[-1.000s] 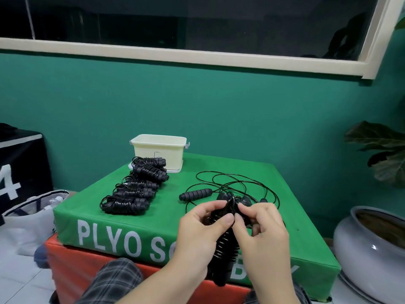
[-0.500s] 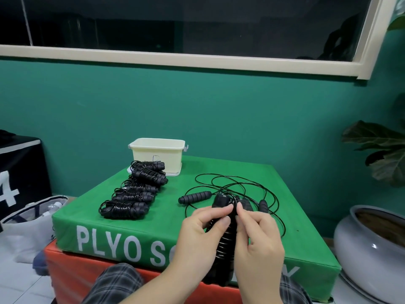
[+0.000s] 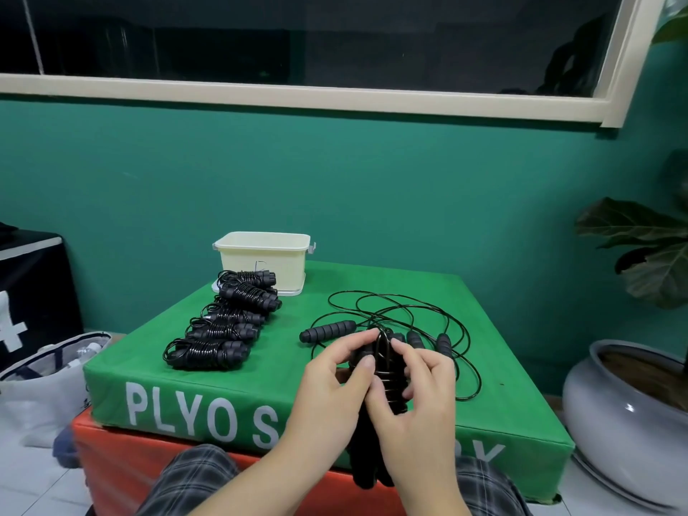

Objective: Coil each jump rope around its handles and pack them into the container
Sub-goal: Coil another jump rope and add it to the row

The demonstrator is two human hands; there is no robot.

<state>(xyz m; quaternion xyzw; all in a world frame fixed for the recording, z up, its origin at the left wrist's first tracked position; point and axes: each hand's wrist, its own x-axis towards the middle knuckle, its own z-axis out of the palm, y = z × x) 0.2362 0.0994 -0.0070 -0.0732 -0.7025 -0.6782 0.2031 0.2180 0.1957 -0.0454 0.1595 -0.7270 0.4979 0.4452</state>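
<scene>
Both hands hold one black jump rope (image 3: 384, 361) upright over the near edge of the green plyo box (image 3: 290, 344). My left hand (image 3: 329, 389) grips its paired handles, wound with cord. My right hand (image 3: 420, 400) pinches the cord's end loop at the top of the handles. Behind my hands lie loose black rope loops (image 3: 402, 310) and loose handles (image 3: 327, 330). A row of several coiled ropes (image 3: 223, 325) runs along the box's left side. The cream container (image 3: 266, 260) stands open at the back, its inside hidden.
The green box sits on an orange one (image 3: 111, 452). A grey planter (image 3: 629, 415) with a leafy plant stands at right. A white bag (image 3: 41, 385) and a black box (image 3: 33, 288) sit at left on the tiled floor. My plaid-covered knees (image 3: 186, 482) are below.
My right hand slid lower on the handles, its thumb and fingers closing on the cord loop. The view has tilted slightly; the held rope stays upright in place.
</scene>
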